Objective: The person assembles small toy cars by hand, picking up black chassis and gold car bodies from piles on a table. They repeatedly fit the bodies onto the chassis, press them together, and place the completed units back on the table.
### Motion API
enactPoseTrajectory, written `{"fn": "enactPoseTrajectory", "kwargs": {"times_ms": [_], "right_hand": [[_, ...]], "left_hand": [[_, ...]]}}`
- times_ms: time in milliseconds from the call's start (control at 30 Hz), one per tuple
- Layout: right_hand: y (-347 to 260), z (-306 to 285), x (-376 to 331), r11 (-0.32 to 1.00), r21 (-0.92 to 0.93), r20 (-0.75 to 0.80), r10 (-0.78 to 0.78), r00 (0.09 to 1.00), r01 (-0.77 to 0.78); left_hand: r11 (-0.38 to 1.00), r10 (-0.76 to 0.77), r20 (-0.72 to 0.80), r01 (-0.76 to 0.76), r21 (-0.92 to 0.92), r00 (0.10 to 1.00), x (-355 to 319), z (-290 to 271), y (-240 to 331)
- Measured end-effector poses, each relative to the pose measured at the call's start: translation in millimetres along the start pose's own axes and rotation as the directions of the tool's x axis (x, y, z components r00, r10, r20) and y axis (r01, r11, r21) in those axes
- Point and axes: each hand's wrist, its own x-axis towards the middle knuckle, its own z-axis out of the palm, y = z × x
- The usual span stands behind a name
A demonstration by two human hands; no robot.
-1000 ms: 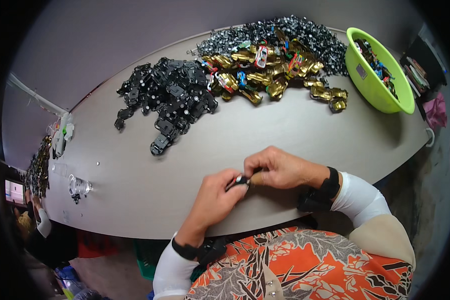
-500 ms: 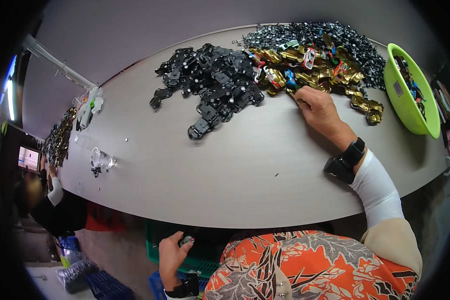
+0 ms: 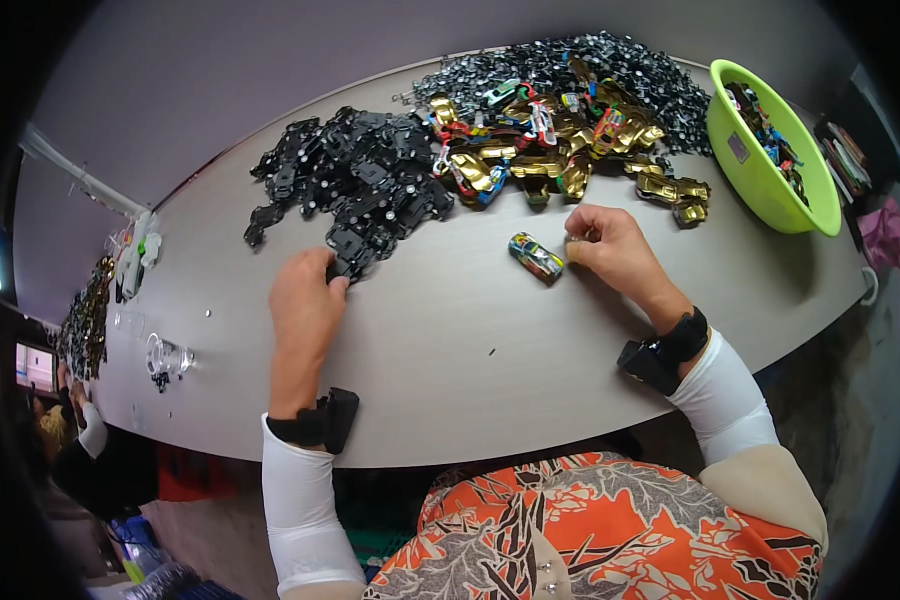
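Hands were both over the grey surface (image 3: 530,380) at the moment of inspection, each wrist wearing a black strap above a white sleeve. Half a second before, the left hand had been down below the surface edge holding a small part; it had since come up and reached forward. The left hand (image 3: 305,300) now lay palm down, its fingers (image 3: 330,268) curled onto a black chassis piece (image 3: 342,266) at the near edge of the black pile (image 3: 355,185); whether the piece was actually pinched could not be told, as the fingertips hid it. The right hand (image 3: 615,250), which had been up at the gold pile half a second before, had drawn back toward the body. Its fingers (image 3: 582,232) were closed on something small and pale, too small to identify. A finished toy car (image 3: 536,256), multicoloured, lay on the surface just beside that hand, apart from the fingers.

Judged from this, one assembly round appeared closed and a fresh one begun: a chassis being picked on the left, a small fitting held on the right.

Farther off lay the pile of gold car bodies (image 3: 550,150) mixed with coloured ones, and behind it a heap of small dark metal parts (image 3: 610,65). A green bowl (image 3: 760,175) holding assorted pieces stood at the far right. At far left were clear plastic items (image 3: 165,355) and another person's sleeve.
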Motion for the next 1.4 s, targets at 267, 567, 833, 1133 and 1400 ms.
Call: {"fn": "enactPoseTrajectory", "kwargs": {"times_ms": [267, 567, 833, 1133, 1400], "right_hand": [[-23, 10, -12, 0.846, -0.431, 0.025, -0.336, 0.942, 0.313], [-26, 12, -10, 0.742, -0.610, 0.210, -0.187, 0.960, 0.278], [-30, 10, -10, 0.887, 0.400, 0.398, 0.058, 0.915, -0.230], [-36, 16, -16, 0.775, 0.536, 0.496, 0.032, 0.868, -0.335], [-43, 11, -19, 0.705, 0.536, 0.562, 0.113, 0.820, -0.464]], "left_hand": [[0.890, -0.123, 0.070, 0.142, -0.434, 0.990, -3, 16, 15], [0.071, 0.109, 0.475, 0.469, -0.880, 0.873, -15, 28, 67], [-0.177, 0.225, 0.498, 0.537, -0.824, 0.838, -6, 46, 81], [-0.271, 0.312, 0.438, 0.521, -0.809, 0.843, -17, 40, 91], [0.147, 0.220, 0.532, 0.511, -0.847, 0.818, -20, 43, 93]]}}
